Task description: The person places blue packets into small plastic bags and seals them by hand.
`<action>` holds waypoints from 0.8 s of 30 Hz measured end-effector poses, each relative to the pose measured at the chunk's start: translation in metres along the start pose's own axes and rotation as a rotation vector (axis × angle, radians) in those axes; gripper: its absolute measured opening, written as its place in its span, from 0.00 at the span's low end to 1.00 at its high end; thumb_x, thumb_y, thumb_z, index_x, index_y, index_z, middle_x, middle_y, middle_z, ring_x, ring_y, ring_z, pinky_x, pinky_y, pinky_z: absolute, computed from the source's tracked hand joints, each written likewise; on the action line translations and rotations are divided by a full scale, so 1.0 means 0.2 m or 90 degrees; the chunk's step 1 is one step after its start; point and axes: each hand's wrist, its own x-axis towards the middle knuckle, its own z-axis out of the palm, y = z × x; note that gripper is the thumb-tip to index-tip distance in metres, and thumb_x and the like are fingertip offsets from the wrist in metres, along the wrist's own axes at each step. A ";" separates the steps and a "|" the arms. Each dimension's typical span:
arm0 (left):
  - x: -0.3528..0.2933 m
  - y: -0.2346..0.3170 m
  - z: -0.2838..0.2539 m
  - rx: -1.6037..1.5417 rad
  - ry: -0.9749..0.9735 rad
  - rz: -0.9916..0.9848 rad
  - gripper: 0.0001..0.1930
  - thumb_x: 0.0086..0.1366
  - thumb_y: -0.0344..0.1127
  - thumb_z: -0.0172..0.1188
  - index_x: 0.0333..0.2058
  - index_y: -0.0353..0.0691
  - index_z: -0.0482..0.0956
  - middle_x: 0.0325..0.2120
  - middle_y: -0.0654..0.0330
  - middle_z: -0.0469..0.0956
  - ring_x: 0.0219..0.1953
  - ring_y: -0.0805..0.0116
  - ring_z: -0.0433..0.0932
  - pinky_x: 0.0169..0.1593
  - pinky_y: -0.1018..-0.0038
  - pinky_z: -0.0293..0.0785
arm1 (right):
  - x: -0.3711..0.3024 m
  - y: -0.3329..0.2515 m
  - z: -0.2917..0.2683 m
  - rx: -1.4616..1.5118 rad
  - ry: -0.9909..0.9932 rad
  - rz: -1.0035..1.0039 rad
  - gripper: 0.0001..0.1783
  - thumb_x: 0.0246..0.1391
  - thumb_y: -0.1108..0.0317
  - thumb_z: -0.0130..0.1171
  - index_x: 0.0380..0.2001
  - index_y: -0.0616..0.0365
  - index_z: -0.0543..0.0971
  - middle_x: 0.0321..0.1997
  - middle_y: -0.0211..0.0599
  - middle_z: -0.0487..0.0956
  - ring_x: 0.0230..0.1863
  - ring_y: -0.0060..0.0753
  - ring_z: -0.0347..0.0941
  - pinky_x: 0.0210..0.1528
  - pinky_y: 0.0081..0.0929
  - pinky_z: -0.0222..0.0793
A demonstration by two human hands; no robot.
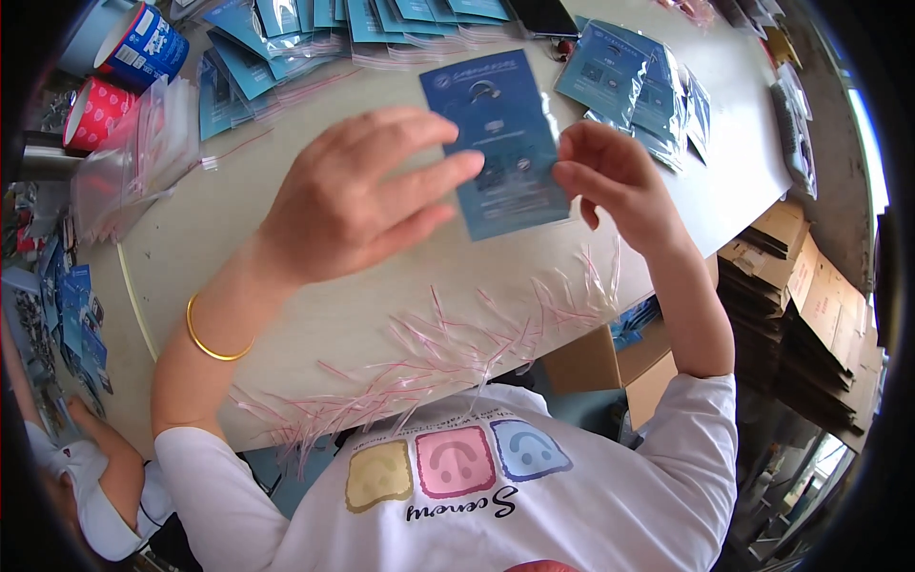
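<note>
One blue printed card [506, 119] sits pinched in the right hand [615, 179], the left hand [348, 195] loosely open at the card's left edge, while bagged cards [250, 65] piled beyond both hands look finished and clear zip bags [143, 167] left of the left hand seem unused.

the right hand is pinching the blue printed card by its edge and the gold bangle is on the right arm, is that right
Not quite: the head view shows the gold bangle on the left arm, not the right. The right hand is pinching the blue printed card by its edge.
</note>
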 end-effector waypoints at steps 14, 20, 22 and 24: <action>0.41 -0.40 0.32 0.254 -0.240 -0.053 0.07 0.60 0.31 0.63 0.37 0.39 0.83 0.38 0.54 0.84 0.45 0.52 0.83 0.49 0.61 0.80 | -0.14 0.18 -0.64 -0.539 0.550 -0.242 0.15 0.64 0.65 0.65 0.53 0.54 0.81 0.37 0.21 0.80 0.30 0.10 0.67 0.28 0.11 0.62; -0.06 0.09 0.17 0.069 -0.070 0.026 0.09 0.56 0.34 0.68 0.37 0.40 0.84 0.43 0.58 0.84 0.48 0.59 0.83 0.53 0.61 0.78 | -0.12 0.02 0.00 -0.506 0.091 -0.295 0.06 0.57 0.76 0.66 0.38 0.55 0.85 0.36 0.32 0.81 0.30 0.27 0.77 0.29 0.24 0.73; -0.11 0.14 0.12 0.029 -0.105 0.007 0.13 0.55 0.35 0.69 0.40 0.40 0.85 0.45 0.59 0.84 0.51 0.59 0.82 0.55 0.60 0.77 | -0.08 0.06 0.08 -0.485 0.019 -0.268 0.07 0.54 0.73 0.69 0.37 0.54 0.84 0.37 0.33 0.81 0.33 0.33 0.80 0.34 0.30 0.76; -0.10 0.16 0.12 -0.011 -0.135 -0.014 0.17 0.55 0.36 0.71 0.43 0.40 0.85 0.48 0.59 0.83 0.54 0.59 0.80 0.58 0.60 0.76 | -0.04 0.11 0.12 -0.491 -0.023 -0.266 0.09 0.51 0.71 0.70 0.37 0.53 0.84 0.39 0.33 0.81 0.34 0.37 0.80 0.36 0.32 0.77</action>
